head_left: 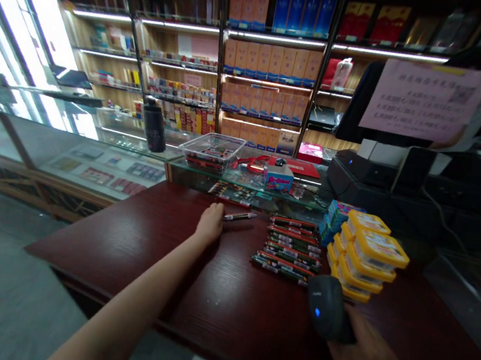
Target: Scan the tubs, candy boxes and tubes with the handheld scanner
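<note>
The left hand (211,223) has its grip closed on a pen (240,217) over the bench (158,228), while the right hand (370,355) clasps a scanner (326,308) near a row of pens (291,250).

One scanner (325,305); one separate pen (240,217); one row of pens (291,250), overlapped beyond exact count; one black bottle (154,127); four tall blue boxes (304,13).

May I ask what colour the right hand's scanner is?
The scanner is dark grey, nearly black, shown in the head view.
</note>
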Demonstrator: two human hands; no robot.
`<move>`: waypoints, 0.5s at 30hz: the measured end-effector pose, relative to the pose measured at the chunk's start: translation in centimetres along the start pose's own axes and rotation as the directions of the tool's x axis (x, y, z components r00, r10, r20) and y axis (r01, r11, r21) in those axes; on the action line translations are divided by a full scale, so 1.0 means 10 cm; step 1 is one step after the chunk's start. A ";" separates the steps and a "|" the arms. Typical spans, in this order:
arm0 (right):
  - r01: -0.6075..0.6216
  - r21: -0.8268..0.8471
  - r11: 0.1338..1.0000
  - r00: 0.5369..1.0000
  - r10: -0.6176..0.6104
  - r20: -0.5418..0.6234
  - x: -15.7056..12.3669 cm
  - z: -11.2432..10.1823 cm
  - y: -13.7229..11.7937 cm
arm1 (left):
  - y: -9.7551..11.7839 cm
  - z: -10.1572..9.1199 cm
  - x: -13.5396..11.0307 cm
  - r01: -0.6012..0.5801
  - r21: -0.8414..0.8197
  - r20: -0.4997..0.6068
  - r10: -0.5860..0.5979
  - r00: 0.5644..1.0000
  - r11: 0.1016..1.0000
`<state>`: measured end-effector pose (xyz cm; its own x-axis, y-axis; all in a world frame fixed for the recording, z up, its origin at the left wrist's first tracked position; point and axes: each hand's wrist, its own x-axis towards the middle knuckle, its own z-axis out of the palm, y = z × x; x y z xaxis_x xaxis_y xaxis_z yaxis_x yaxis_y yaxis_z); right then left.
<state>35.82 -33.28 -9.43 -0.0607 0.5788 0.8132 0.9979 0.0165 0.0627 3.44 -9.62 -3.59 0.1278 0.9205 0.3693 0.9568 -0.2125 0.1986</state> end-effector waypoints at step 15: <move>-0.613 0.565 0.553 0.776 0.283 0.564 0.45 -0.33 -0.51 | 0.11 0.29 -0.54 -0.101 -0.499 -0.160 0.024 0.987 0.860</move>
<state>30.40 -33.44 -4.14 0.2487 0.9134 0.3222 0.6021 0.1148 -0.7901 4.58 -13.91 -7.98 0.1071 0.8510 0.5141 0.6798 -0.4400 0.5867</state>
